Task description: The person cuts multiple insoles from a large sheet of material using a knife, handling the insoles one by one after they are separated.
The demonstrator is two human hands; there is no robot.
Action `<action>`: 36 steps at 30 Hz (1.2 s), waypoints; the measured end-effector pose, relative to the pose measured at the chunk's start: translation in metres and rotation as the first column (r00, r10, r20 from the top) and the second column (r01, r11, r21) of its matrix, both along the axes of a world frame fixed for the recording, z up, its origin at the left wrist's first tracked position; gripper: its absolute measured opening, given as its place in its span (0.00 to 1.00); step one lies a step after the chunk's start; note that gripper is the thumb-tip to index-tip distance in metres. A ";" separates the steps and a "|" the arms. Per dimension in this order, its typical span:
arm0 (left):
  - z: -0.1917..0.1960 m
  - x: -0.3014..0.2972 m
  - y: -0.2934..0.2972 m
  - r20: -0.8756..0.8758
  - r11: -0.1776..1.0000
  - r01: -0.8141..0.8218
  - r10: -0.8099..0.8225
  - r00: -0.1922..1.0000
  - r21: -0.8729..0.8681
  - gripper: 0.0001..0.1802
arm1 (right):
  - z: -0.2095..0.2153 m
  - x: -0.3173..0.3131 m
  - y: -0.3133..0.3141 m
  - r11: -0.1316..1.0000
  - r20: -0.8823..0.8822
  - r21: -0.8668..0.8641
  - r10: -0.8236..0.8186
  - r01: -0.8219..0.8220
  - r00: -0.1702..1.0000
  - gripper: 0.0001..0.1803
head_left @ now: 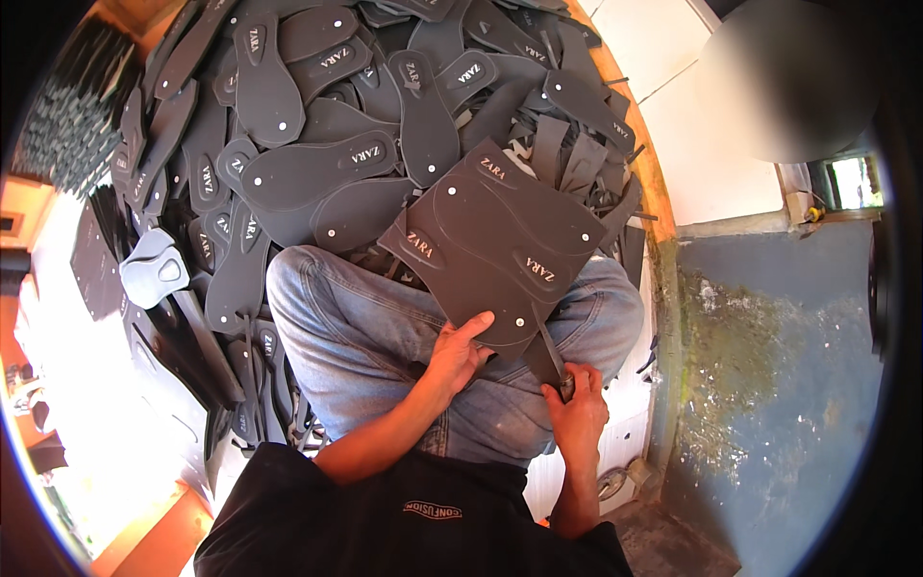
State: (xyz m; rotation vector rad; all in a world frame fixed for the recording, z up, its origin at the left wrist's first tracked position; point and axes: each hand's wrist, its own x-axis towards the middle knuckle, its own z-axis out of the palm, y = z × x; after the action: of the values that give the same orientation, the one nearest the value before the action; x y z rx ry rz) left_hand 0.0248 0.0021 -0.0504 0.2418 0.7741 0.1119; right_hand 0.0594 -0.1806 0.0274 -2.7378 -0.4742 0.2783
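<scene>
My left hand (458,356) grips the lower edge of a dark grey foam sheet (500,231), its thumb on top and its fingers underneath. Insole outlines, pale printed marks and white dots show on the sheet, which lies tilted above my crossed legs. My right hand (579,404), lower and to the right, is closed on a dark, flat, blade-like piece (544,360). That piece reaches up to the sheet's lower right edge. Whether it is a knife blade or a cut strip, I cannot tell. The fingers partly cover its lower end.
Cut dark insoles (317,183) lie heaped beyond my knees, with thin offcuts (577,159) at the heap's right. A white insole-shaped piece (154,269) rests at the left, near larger dark sheets (159,370). A blue-grey wall (788,385) stands at the right.
</scene>
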 end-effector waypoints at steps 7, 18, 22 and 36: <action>-0.007 -0.009 0.009 0.008 0.977 -0.011 0.010 1.000 0.215 0.14 | 0.006 0.004 -0.013 0.999 -0.121 -0.033 -0.025 0.021 0.992 0.23; 0.024 -0.060 0.063 0.205 0.982 -0.181 0.189 0.960 -0.058 0.20 | 0.005 0.030 -0.079 0.618 -0.190 0.479 -0.620 0.623 0.761 0.12; 0.032 -0.068 0.058 0.112 0.972 0.042 -0.070 0.991 0.230 0.20 | 0.011 0.029 -0.072 0.542 -0.191 0.628 -0.588 0.558 0.786 0.14; 0.046 -0.075 0.026 -0.122 0.982 -0.029 0.052 0.991 0.184 0.18 | -0.006 -0.057 -0.011 0.821 -0.702 0.421 0.025 0.387 0.712 0.08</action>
State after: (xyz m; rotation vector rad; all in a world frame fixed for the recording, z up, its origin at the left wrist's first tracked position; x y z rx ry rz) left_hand -0.0503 0.0284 -0.0039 0.4097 0.8963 0.2082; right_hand 0.0028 -0.1914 0.0210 -1.8980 -0.0300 0.9077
